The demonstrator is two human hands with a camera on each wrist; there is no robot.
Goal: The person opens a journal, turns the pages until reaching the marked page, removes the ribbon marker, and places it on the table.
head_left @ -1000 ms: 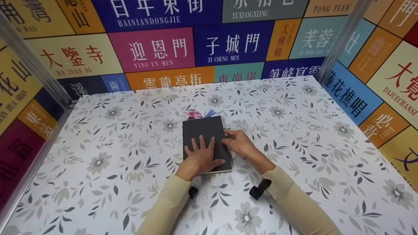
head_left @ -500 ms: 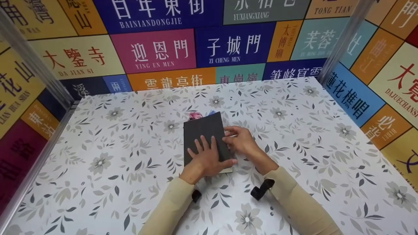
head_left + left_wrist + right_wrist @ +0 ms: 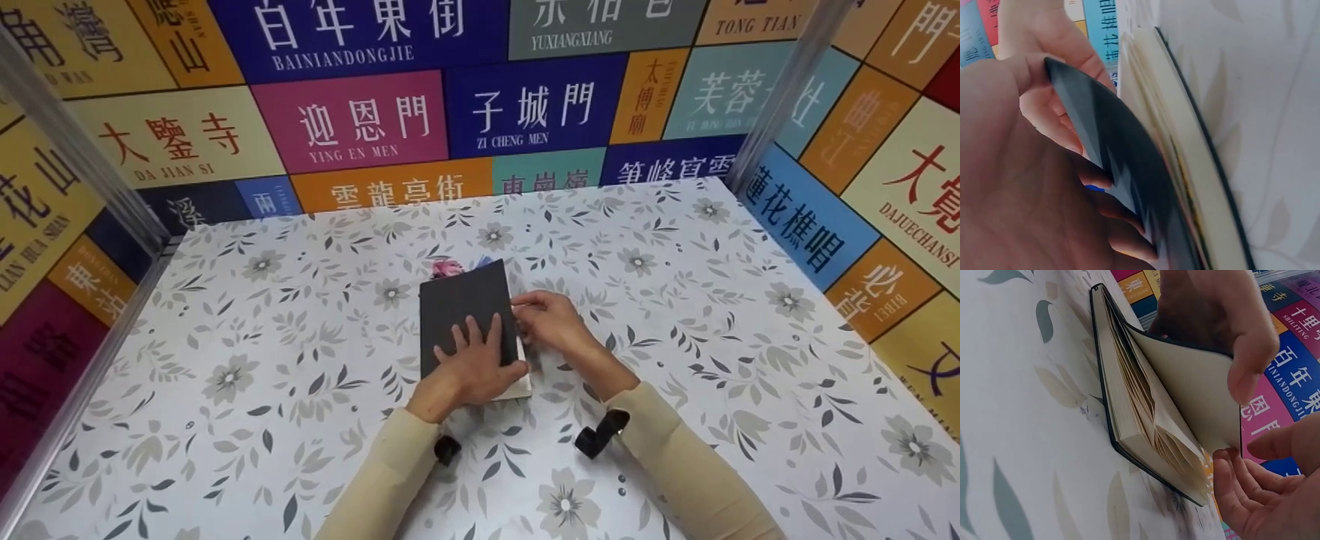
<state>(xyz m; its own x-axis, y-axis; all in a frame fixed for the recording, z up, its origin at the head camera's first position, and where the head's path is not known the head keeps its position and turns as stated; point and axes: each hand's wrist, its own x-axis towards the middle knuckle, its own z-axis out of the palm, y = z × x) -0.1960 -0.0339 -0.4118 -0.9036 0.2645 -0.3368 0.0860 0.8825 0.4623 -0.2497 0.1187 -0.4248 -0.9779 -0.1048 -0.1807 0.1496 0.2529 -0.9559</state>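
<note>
A black-covered notebook (image 3: 459, 300) lies on the patterned table, its front cover (image 3: 1190, 382) lifted along the right side. Cream pages (image 3: 1129, 399) show beneath, some of them fanned apart. My left hand (image 3: 471, 369) rests on the cover with fingers spread, its thumb at the lower right corner. From the right side, my right hand (image 3: 556, 324) pinches the cover's raised edge between thumb and fingers. Past the notebook's top edge, a pink flower-like piece (image 3: 447, 268) and a blue tassel-like piece (image 3: 484, 262) stick out, mostly hidden.
The table (image 3: 300, 300) has a white cloth with grey flowers and leaves. Panels with colourful lettering (image 3: 352, 120) stand behind it and at both sides. Black wrist mounts (image 3: 600, 435) sit at both sleeves.
The notebook's cover has risen on its right side, baring pages along the lower right edge. My left hand has shifted slightly right; my right hand has stayed at the edge.
</note>
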